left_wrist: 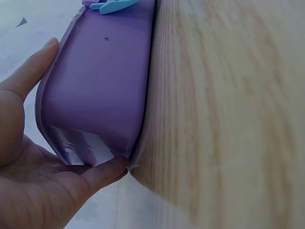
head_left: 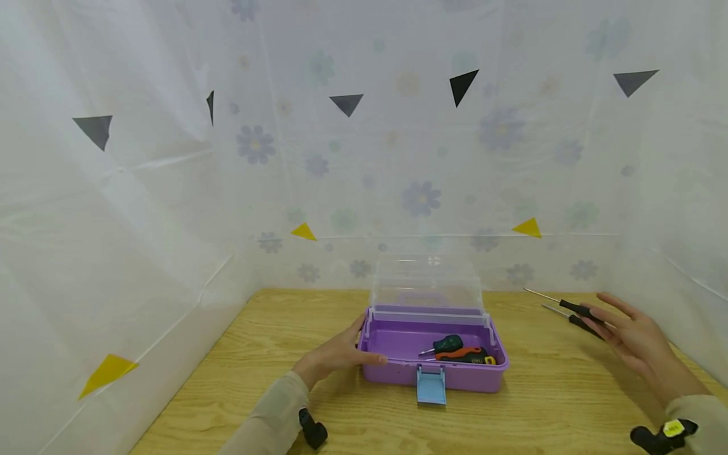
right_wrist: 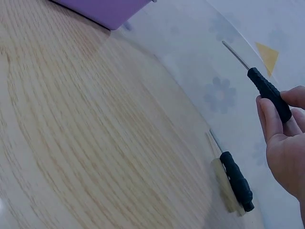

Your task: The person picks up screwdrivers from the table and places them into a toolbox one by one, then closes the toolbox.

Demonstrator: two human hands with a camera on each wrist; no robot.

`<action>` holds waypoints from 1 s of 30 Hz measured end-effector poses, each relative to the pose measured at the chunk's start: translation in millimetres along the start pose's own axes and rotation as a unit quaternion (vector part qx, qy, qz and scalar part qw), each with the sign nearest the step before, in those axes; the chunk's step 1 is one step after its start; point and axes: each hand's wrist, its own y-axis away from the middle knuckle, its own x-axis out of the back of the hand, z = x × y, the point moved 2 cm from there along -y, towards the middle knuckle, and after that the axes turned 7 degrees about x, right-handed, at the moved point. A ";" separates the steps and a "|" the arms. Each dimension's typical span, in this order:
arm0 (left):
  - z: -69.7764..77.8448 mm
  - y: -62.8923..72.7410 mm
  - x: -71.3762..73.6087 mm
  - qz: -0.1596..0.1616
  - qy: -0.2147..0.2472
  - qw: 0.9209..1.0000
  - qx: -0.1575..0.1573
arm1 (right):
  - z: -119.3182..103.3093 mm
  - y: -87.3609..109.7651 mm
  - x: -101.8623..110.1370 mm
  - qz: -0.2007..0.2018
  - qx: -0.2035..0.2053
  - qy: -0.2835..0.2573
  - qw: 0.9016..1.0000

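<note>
A purple toolbox (head_left: 392,373) with its clear lid (head_left: 426,281) raised sits on the table. My left hand (head_left: 335,354) holds its left end, thumb over the front rim and fingers along the end wall, also seen by the left wrist camera. Inside lie a short green-handled screwdriver (head_left: 448,344) and an orange-and-black handled tool (head_left: 469,355), partly hidden by the front wall. Off to the right, my right hand (head_left: 639,338) pinches a black-handled screwdriver (right_wrist: 269,94) by its handle, raised above the table. A second black-handled screwdriver (right_wrist: 237,181) lies on the tabletop below it.
The light wooden table (head_left: 273,328) is enclosed by pale flower-printed sheeting (head_left: 341,189) at the back and sides. A light-blue latch (head_left: 431,385) hangs down at the toolbox's front.
</note>
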 end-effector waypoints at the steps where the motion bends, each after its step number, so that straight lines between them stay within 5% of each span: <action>1: 0.1 0.2 0.0 0.000 0.000 1.000 -0.001 | 0.1 -1.0 -2.7 -0.005 -0.002 -0.003 1.000; 30: 2.0 2.0 -0.2 -0.004 -0.001 1.000 -0.002 | 13.0 -13.3 -60.7 -0.088 -0.017 0.038 0.995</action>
